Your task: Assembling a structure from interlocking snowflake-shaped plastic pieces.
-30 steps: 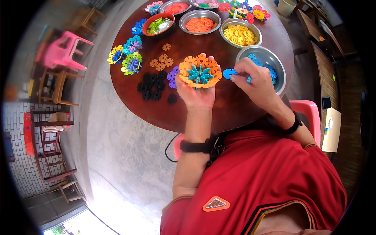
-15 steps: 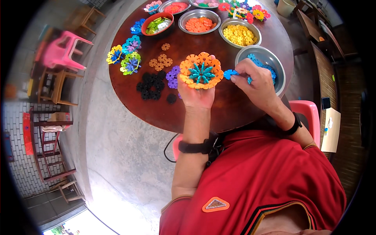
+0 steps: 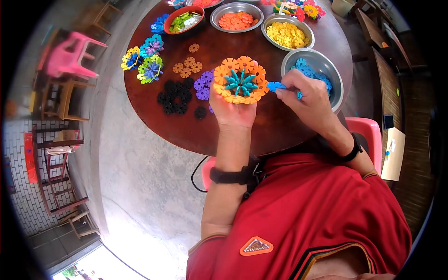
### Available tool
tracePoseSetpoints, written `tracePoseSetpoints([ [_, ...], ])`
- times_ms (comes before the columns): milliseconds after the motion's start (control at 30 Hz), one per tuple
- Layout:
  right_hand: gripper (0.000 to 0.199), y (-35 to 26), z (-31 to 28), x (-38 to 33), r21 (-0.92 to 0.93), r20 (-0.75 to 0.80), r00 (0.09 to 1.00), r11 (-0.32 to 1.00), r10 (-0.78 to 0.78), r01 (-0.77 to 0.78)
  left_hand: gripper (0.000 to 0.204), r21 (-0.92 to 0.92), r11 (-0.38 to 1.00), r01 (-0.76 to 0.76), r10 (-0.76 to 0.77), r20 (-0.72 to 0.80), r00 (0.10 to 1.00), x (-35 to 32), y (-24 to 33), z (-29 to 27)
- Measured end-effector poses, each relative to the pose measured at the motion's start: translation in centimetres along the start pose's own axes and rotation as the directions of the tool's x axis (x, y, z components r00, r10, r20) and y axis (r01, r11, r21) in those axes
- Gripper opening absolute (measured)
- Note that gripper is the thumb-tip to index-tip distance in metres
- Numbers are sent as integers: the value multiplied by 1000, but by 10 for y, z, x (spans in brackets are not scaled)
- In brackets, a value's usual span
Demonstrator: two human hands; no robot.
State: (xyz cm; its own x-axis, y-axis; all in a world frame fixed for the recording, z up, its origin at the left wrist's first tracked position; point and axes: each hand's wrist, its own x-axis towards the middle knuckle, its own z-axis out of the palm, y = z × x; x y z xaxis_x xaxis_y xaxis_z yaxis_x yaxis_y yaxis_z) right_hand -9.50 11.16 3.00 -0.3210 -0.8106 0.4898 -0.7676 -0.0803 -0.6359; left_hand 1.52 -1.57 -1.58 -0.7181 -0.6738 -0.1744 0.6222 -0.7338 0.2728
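My left hand (image 3: pixel 234 110) is closed round the underside of a flower (image 3: pixel 255 90) built from interlocking plastic discs, with orange petals outside and a teal spiky centre. Its open face is turned up toward me. Between thumb and forefinger my right hand (image 3: pixel 306 95) pinches a blue notched disc (image 3: pixel 275 87), whose tip is at the flower's right rim; I cannot tell whether they touch. More blue pieces show beneath my right fingers. Behind that hand stands a metal bowl (image 3: pixel 339 86) of blue discs.
Loose black discs (image 3: pixel 175 97), purple discs (image 3: pixel 202 86) and orange-brown discs (image 3: pixel 188 68) lie left of the flower. Finished disc flowers (image 3: pixel 150 70) line the table's left edge. Bowls of yellow discs (image 3: pixel 289 35), orange discs (image 3: pixel 237 21) and green-white pieces (image 3: pixel 185 22) stand farther back.
The blue disc in my right hand has moved slightly right relative to the picture, staying beside the flower's rim. Both hands keep their holds; the whole view has shifted a little.
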Motion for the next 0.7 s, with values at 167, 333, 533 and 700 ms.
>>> tracePoseSetpoints([
  [167,12,-1,1,-1,-93,7,990,986,-139,139,42,-72,997,28,-27,13,1000,-3,-5,7],
  [333,16,-3,5,-8,-214,34,990,967,-133,138,43,-152,988,36,-32,28,999,-2,-12,-7],
  [533,15,-3,13,-6,-234,35,993,965,-114,119,45,-85,993,-75,69,-70,995,-5,-18,-4],
  [700,16,0,15,-9,-233,-1,993,966,-119,116,46,-48,994,-98,99,10,995,-5,-21,-2],
])
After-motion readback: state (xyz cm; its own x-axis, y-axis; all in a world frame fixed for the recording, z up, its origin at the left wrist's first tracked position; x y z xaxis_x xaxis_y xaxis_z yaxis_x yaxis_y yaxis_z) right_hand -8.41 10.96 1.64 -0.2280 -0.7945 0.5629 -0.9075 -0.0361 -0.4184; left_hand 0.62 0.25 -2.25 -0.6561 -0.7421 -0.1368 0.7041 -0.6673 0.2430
